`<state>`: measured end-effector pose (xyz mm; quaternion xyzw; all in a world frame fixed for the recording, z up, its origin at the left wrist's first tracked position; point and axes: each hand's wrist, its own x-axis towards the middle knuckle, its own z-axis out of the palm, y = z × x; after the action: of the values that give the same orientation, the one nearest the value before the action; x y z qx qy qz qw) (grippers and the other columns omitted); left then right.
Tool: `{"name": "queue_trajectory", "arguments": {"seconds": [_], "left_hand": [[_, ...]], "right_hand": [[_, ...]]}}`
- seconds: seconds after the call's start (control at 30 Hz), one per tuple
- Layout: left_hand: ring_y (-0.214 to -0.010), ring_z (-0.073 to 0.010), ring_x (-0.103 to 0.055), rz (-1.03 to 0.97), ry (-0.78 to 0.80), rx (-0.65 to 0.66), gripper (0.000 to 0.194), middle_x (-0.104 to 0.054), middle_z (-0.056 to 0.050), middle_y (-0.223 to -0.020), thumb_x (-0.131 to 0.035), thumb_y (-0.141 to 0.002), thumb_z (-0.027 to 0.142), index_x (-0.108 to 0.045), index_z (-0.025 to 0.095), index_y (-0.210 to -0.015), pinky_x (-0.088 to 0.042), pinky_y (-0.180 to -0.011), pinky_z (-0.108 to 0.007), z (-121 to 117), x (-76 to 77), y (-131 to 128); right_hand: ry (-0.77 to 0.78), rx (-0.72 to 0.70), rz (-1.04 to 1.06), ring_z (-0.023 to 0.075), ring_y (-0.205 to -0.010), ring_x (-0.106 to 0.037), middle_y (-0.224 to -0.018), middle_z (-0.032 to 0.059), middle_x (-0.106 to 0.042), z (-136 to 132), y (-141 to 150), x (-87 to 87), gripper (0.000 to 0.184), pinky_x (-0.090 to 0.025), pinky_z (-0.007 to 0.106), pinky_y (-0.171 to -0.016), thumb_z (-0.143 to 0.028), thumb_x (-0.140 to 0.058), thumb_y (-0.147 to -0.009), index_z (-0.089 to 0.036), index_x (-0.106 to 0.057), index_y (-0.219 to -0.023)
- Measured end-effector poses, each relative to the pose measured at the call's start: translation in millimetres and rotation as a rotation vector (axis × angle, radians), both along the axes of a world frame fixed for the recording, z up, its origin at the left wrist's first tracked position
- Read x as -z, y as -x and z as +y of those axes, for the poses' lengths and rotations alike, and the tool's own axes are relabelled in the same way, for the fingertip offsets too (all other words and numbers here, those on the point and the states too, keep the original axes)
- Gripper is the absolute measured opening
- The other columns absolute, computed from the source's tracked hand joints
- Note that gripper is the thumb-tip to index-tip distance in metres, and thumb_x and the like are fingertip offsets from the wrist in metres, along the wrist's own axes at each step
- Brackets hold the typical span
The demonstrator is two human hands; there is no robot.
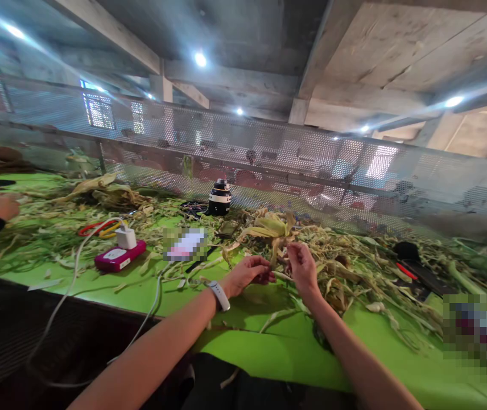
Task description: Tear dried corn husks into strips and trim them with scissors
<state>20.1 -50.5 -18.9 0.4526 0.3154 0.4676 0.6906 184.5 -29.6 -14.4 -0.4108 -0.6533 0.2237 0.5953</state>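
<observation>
My left hand (248,274), with a white band on its wrist, has its fingers curled at the lower end of a yellowed dry leaf (275,250). Just to the right, the fingertips of my right hand (302,266) are pinched at the same leaf's edge. A larger yellow-green leaf (271,226) lies behind both hands on the heap of dried plant scraps (337,256). Exactly how each set of fingertips meets the leaf is too small to make out. Beneath my hands is the bright green table top (243,304).
Left of my hands lie a blurred phone (186,245) and a magenta power block (119,256) with a white charger (126,236) and cable. A black bottle (220,198) stands behind, before a perforated metal screen (269,154). Another person's hand (2,206) is at far left.
</observation>
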Motion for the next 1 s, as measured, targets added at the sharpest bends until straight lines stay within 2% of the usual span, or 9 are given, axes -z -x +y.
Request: {"name": "queue_trajectory", "arguments": {"seconds": [0.1,0.17,0.27,0.33,0.6,0.77,0.9,1.0], "left_hand": [[-0.064,-0.012,-0.065,-0.05,0.011,-0.083,0.023,-0.069,-0.002,-0.068,-0.077,-0.065,0.023,-0.058,0.016,-0.077,-0.046,-0.058,-0.02,1.8,-2.4,1.5],[-0.062,-0.0113,-0.064,-0.056,-0.004,-0.13,0.024,-0.067,-0.001,-0.068,-0.077,-0.065,0.023,-0.058,0.016,-0.078,-0.043,-0.054,-0.019,2.7,-3.5,1.5],[-0.058,-0.0103,-0.061,-0.017,-0.067,-0.145,0.024,-0.065,0.001,-0.068,-0.077,-0.065,0.025,-0.057,0.017,-0.078,-0.04,-0.051,-0.019,2.8,-3.6,0.3],[-0.056,-0.0098,-0.06,0.02,-0.106,-0.134,0.024,-0.065,0.002,-0.068,-0.076,-0.066,0.026,-0.056,0.017,-0.076,-0.04,-0.05,-0.02,2.5,-3.0,-0.4],[-0.069,-0.0138,-0.061,0.189,-0.172,-0.181,0.022,-0.067,0.0,-0.072,-0.075,-0.066,0.033,-0.063,0.017,-0.075,-0.045,-0.057,-0.022,2.9,-2.9,2.4],[-0.073,-0.016,-0.062,0.133,-0.138,-0.198,0.022,-0.068,-0.001,-0.074,-0.077,-0.063,0.029,-0.067,0.016,-0.077,-0.048,-0.061,-0.026,4.5,-3.0,2.2],[-0.07,-0.0147,-0.061,0.068,-0.128,-0.203,0.025,-0.067,0.0,-0.071,-0.081,-0.059,0.028,-0.067,0.016,-0.076,-0.047,-0.06,-0.025,6.2,-1.6,1.3],[-0.066,-0.0131,-0.061,0.036,-0.128,-0.202,0.029,-0.067,0.0,-0.069,-0.084,-0.054,0.028,-0.066,0.015,-0.074,-0.047,-0.061,-0.024,7.1,-0.1,0.7]], "right_hand": [[-0.03,-0.032,-0.143,0.0118,-0.051,-0.047,-0.062,-0.0007,-0.056,-3.8,0.0,-1.7,0.026,-0.039,0.023,-0.048,-0.045,-0.058,-0.08,-0.02,-0.059,-0.077],[0.034,-0.101,-0.238,0.0118,-0.051,-0.047,-0.059,-0.0011,-0.056,-6.4,1.5,-2.2,0.025,-0.039,0.023,-0.048,-0.043,-0.058,-0.079,-0.02,-0.058,-0.07],[0.153,-0.199,-0.245,0.0123,-0.052,-0.05,-0.061,-0.0006,-0.059,-7.1,3.4,-1.4,0.023,-0.041,0.023,-0.048,-0.04,-0.057,-0.078,-0.019,-0.058,-0.07],[0.179,-0.238,-0.23,0.0129,-0.053,-0.053,-0.064,-0.0001,-0.062,-5.5,3.2,-0.1,0.019,-0.043,0.023,-0.049,-0.038,-0.058,-0.076,-0.019,-0.059,-0.072],[0.257,-0.253,-0.226,0.0125,-0.05,-0.052,-0.062,0.0011,-0.063,-0.7,1.6,3.9,0.023,-0.043,0.023,-0.046,-0.04,-0.057,-0.071,-0.018,-0.06,-0.073],[0.316,-0.255,-0.195,0.0109,-0.043,-0.048,-0.057,-0.0006,-0.06,-2.4,2.7,2.8,0.023,-0.041,0.023,-0.043,-0.041,-0.057,-0.069,-0.018,-0.059,-0.071],[0.285,-0.212,-0.171,0.0111,-0.048,-0.05,-0.059,-0.0004,-0.06,-4.8,2.5,-1.1,0.022,-0.041,0.022,-0.044,-0.04,-0.059,-0.068,-0.018,-0.06,-0.071],[0.311,-0.246,-0.118,0.0095,-0.046,-0.047,-0.059,-0.0015,-0.059,-6.6,3.0,-3.8,0.023,-0.04,0.022,-0.044,-0.04,-0.06,-0.067,-0.018,-0.061,-0.072]]}}
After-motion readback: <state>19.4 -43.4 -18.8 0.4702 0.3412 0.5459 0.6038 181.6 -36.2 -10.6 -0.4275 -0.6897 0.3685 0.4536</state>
